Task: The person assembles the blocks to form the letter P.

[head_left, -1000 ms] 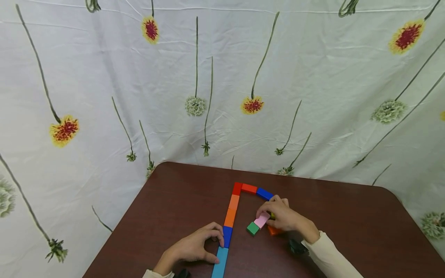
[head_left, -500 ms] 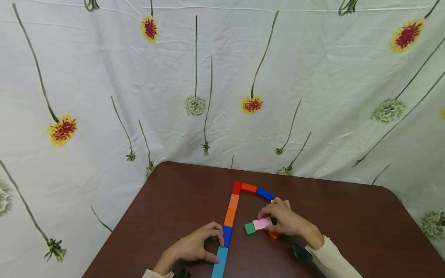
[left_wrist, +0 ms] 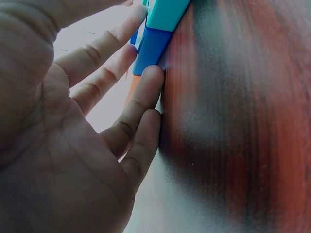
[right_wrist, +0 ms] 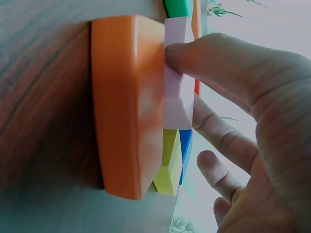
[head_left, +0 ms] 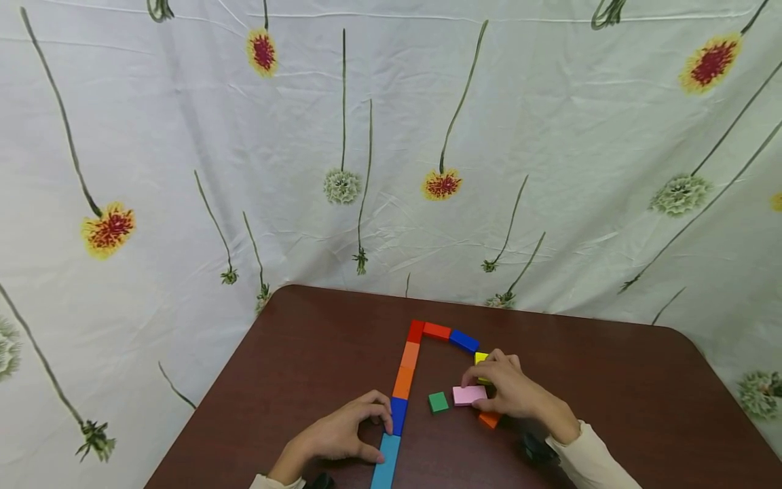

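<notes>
My right hand [head_left: 513, 388] pinches a pink block [head_left: 468, 396] between thumb and fingertips. Just left of it, with a gap, lies a small green block [head_left: 438, 402]. An orange block [head_left: 489, 420] lies under the right hand's thumb side and looms large in the right wrist view. The yellow block [head_left: 480, 357] is partly hidden by that hand's fingers. My left hand [head_left: 345, 431] rests at the left side of a long row, loosely bent, its fingertips at the dark blue block [head_left: 400, 413] and its thumb at the light blue block [head_left: 386, 463].
Farther up the row are orange blocks [head_left: 404, 382] and a red block [head_left: 416, 331]. From that corner another red block [head_left: 437, 331] and a blue block [head_left: 464, 341] curve right. All lie on a brown table [head_left: 611, 380] before a flowered cloth [head_left: 391, 136].
The right hand has moved right with the pink block, turning it from slanted to nearly level. The green block, touching it earlier, now lies apart, slightly farther left. The left hand stays put.
</notes>
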Motion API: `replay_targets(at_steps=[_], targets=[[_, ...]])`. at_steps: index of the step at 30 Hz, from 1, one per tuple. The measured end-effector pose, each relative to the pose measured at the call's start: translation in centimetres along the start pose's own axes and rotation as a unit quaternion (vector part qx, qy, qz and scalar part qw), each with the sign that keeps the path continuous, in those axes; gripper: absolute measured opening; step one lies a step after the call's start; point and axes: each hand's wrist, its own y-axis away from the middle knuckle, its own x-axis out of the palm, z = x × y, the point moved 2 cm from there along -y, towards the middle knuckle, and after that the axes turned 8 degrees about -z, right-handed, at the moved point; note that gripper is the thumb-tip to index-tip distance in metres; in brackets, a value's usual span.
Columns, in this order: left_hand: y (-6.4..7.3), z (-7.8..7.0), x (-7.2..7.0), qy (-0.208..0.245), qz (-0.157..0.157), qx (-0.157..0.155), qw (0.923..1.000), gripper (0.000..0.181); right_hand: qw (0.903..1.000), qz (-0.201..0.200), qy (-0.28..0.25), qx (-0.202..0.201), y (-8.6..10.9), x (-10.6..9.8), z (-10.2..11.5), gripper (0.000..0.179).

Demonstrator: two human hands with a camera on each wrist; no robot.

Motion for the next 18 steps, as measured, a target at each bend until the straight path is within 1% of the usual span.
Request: replay_targets(at_steps=[10,18], targets=[[0.04,-0.04,0.01,0.004,0.000,-0.003,1.0000,0.024,0.9999,-0.009,0.004,0.009,0.43,-0.07,-0.54,0.028],[0.06,-0.01,0.07,0.003,0.003,-0.001,1.0000,0.024,0.9997,-0.004,0.003,0.023,0.60,-0.24,-0.60,0.028]])
